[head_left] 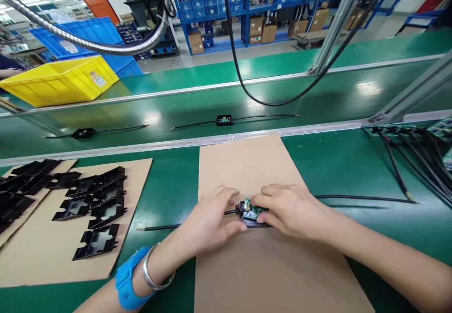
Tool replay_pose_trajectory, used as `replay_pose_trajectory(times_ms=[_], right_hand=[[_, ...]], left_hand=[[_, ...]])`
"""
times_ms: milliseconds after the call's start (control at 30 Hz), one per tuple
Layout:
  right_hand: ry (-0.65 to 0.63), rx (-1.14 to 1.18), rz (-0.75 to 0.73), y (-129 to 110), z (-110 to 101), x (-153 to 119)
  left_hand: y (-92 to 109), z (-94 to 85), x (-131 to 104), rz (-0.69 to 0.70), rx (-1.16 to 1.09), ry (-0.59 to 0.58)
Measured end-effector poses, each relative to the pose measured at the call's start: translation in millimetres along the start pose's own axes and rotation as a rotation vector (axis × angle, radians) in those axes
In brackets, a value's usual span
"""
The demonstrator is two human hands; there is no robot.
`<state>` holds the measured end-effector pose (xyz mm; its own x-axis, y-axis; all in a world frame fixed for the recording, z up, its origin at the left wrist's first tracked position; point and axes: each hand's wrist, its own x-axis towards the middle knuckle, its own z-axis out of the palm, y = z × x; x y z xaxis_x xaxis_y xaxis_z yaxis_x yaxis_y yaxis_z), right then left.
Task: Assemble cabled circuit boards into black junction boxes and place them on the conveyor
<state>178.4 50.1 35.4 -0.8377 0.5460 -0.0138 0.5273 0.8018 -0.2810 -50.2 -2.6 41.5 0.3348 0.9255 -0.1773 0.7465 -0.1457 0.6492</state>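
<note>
A small green circuit board point(251, 209) sits tilted at a black plastic housing point(259, 225) on the cardboard sheet. My right hand point(291, 209) is closed, pinching the board's right side between thumb and fingers. My left hand point(213, 216) curls around the black cable point(231, 212) at the housing's left end, its thumb tip by the near edge. Part of this cable is hidden under the hand and its stripped end shows further left. Another black cable point(360, 197) extends rightward from behind my right hand. Whether the board is fully seated cannot be seen.
Several empty black housings point(97, 242) lie on a cardboard sheet point(52, 261) at left. Wired boards point(395, 132) with black cables sit at right. Two cabled units, one an open housing point(224, 120), lie beyond the metal rail. A yellow bin point(60, 81) and hanging black cable point(261, 100) are farther back.
</note>
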Motion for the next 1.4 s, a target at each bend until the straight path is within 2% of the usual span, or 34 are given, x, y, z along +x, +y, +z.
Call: replay_pose_trajectory(times_ms=[100, 233, 367, 567, 667, 767, 867, 933, 967, 1033, 1167, 1233, 1300, 1400], right_hand=[[-0.072, 0.093, -0.045, 7.9, 4.0, 6.2], [-0.115, 0.102, -0.068, 10.9, 5.3, 13.5], [-0.114, 0.061, -0.096, 8.4, 10.1, 15.7], [-0.06, -0.08, -0.047, -1.9, 16.1, 14.7], [-0.056, -0.062, -0.047, -1.7, 17.8, 14.4], [-0.033, -0.014, -0.03, 1.7, 21.9, 12.4], [-0.011, 0.027, -0.023, 5.2, 26.2, 10.8], [-0.004, 0.047, -0.034, 6.9, 28.4, 10.5], [-0.001, 0.056, -0.038, 7.7, 29.3, 10.6], [0.008, 0.077, -0.04, 9.0, 31.0, 10.8], [0.018, 0.129, -0.034, 10.9, 35.0, 10.6], [0.031, 0.132, -0.041, 12.1, 36.9, 10.5], [0.061, 0.122, -0.052, 13.4, 38.0, 10.4], [0.098, 0.118, -0.054, 13.9, 37.0, 9.7]], left_hand=[[-8.6, 12.6, 2.7, 0.077, 0.085, -0.036], [-14.3, 24.7, 4.9, 0.077, 0.178, -0.042], [-16.9, 25.8, 6.6, 0.093, 0.181, -0.051], [-17.0, 27.5, 7.1, 0.074, 0.167, -0.075], [-15.9, 23.9, 5.2, 0.076, 0.137, -0.091], [-12.9, 11.8, 5.8, 0.044, 0.045, -0.116], [-7.1, -2.5, 11.4, -0.072, 0.016, -0.222], [-2.6, -6.8, 15.3, -0.09, 0.066, -0.306], [-0.7, -6.3, 16.3, -0.073, 0.107, -0.312], [1.2, 0.5, 15.1, -0.005, 0.19, -0.225], [-6.0, 25.9, 2.5, 0.204, 0.32, 0.096], [-12.2, 36.5, -4.2, 0.269, 0.394, 0.207], [-15.1, 43.4, -8.6, 0.287, 0.502, 0.258], [-9.9, 50.5, -10.7, 0.279, 0.727, 0.244]])
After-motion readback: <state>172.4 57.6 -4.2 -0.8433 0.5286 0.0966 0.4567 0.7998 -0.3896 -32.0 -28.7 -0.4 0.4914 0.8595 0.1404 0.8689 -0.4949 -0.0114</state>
